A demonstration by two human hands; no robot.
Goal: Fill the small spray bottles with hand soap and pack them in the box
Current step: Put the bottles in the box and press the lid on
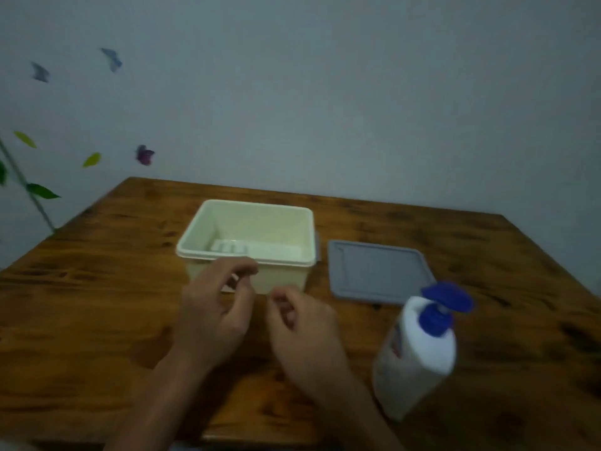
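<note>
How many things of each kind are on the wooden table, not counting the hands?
Cream box: 1
Grey lid: 1
White soap bottle with blue pump: 1
Total: 3. White items lie blurred inside the box; their number cannot be told.

Your left: bare table point(97, 304) | ahead: open cream box point(247, 236) blocks you | right: flat grey lid point(377, 271), soap pump bottle point(416, 349) standing near edge
</note>
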